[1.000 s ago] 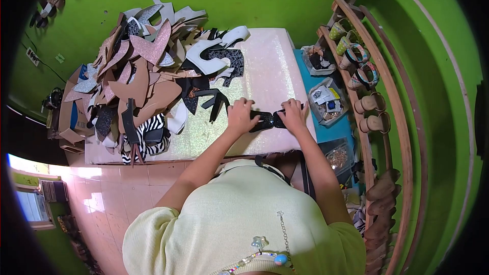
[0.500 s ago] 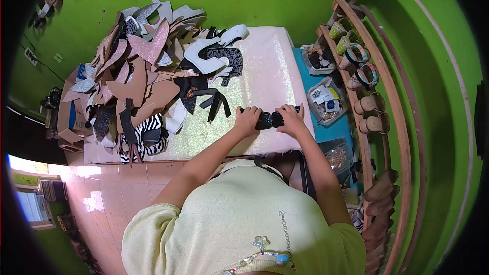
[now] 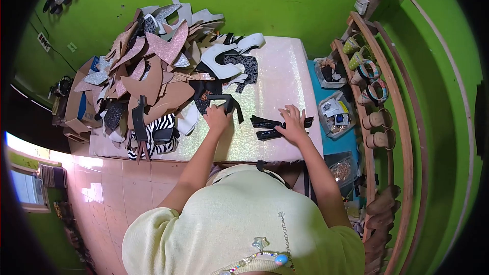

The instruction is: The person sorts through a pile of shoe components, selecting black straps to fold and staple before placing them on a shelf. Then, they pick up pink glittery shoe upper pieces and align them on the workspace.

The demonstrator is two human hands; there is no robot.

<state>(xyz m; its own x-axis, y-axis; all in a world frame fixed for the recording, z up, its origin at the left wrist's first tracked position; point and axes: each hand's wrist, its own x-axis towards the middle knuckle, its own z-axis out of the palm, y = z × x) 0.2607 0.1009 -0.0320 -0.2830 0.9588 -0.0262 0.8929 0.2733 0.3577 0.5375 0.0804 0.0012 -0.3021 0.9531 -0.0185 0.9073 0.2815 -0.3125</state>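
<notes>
My left hand (image 3: 217, 119) reaches to the near edge of the pile, its fingers apart and touching some dark strap pieces (image 3: 235, 107). I cannot make out a grip there. Flat on the table, my right hand (image 3: 293, 126) spreads its fingers over several glossy black strips (image 3: 267, 135), which lie side by side and stick out on both sides of the palm. Just beyond my left hand are a white curved cut piece (image 3: 220, 66) and a black patterned piece (image 3: 248, 68).
A high heap of cut shoe pieces (image 3: 147, 84) covers the table's left side. The table top (image 3: 277, 76) has a shimmery pale cover. Plastic tubs (image 3: 336, 117) stand on a blue surface at the right, beside a wooden rack (image 3: 379, 61) with shoes. A cardboard box (image 3: 76, 103) is far left.
My left hand has left the black strips and moved left to the dark strap pieces. The strips now lie on the table under my opened right hand. The view has shifted slightly.
</notes>
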